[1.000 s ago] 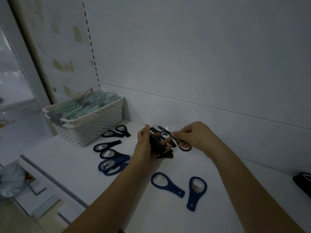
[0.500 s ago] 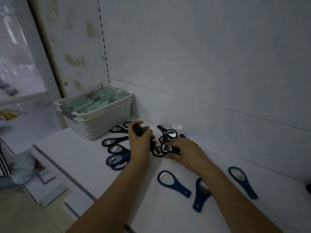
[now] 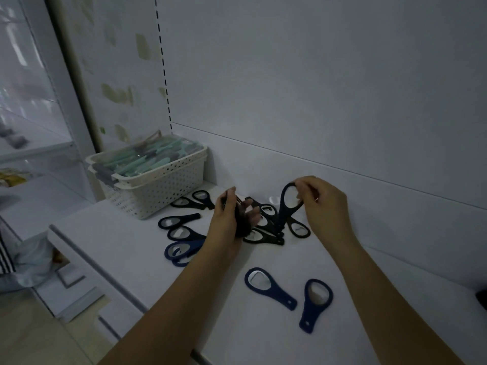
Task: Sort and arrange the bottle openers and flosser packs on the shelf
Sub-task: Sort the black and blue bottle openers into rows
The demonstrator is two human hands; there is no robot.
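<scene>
Right hand (image 3: 322,204) raised just above the shelf (image 3: 137,248) near its back edge, thumb and fingertips pinching the ring end of a black bottle opener (image 3: 286,206), handle hanging down over a heap of black openers (image 3: 268,227) by the back wall. Left hand (image 3: 226,219) just beside that heap, fingers curled round a dark bundle of openers (image 3: 241,222), blurred, number not to be told. Toward the shelf's left end, against the back wall, two stacked white perforated baskets (image 3: 158,188), the upper one full of green flosser packs (image 3: 147,160). Between baskets and left hand, more black openers (image 3: 179,221) lying flat, with a few blue ones (image 3: 181,250) nearer the front edge. Toward the front, right of the left forearm, two blue openers (image 3: 268,287) lying flat, apart from each other.
</scene>
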